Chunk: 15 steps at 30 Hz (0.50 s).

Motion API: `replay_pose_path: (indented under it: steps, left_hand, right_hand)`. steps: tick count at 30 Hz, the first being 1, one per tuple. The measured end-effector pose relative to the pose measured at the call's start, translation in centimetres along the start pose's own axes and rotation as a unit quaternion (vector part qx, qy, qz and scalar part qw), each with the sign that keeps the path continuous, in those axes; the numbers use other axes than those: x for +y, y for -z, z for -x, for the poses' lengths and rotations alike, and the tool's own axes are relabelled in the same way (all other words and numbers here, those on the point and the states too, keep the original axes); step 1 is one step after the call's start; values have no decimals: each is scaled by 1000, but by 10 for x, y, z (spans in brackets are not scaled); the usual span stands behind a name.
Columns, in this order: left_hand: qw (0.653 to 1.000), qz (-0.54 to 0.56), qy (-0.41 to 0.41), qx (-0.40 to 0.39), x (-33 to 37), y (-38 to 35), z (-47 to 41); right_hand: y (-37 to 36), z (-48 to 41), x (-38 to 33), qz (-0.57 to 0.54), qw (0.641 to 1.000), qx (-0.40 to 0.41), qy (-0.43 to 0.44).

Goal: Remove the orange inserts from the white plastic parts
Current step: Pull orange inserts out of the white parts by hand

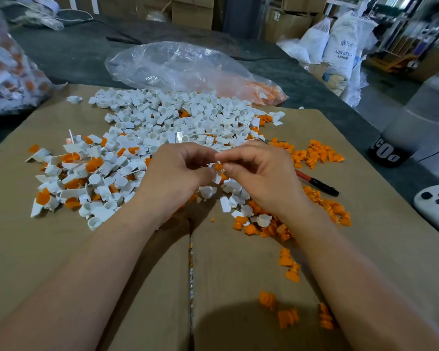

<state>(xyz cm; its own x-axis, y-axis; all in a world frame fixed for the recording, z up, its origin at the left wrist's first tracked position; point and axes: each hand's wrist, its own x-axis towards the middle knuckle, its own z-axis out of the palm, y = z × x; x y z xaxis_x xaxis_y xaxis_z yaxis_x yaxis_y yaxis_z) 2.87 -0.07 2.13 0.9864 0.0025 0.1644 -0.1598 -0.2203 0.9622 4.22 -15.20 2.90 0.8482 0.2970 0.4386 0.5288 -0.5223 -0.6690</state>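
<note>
Beside right hand point(261, 178), red pen point(317, 182), orange inserts point(314, 154)

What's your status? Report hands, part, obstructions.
Both hands pinching one piece: left hand on the white part, right hand on its orange insert. Insert not yet out. Nothing blocking; pen lies clear to the right.

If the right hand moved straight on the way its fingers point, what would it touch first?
Probably the left hand, whose fingers face it across the small white part with an orange insert that both hands pinch. Depth is unclear.
</note>
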Motion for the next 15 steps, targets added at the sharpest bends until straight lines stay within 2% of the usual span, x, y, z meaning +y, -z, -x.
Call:
replay_pose_path:
  steps: [3,15]
  left_hand:
    - [1000,21,16,-11,1,2,0]
    - [993,102,18,-57,1,2,1]
  right_hand:
    - [-1,-1,0,-37,999,-8,-32]
    - [4,-1,-1,-75,996,15,-35]
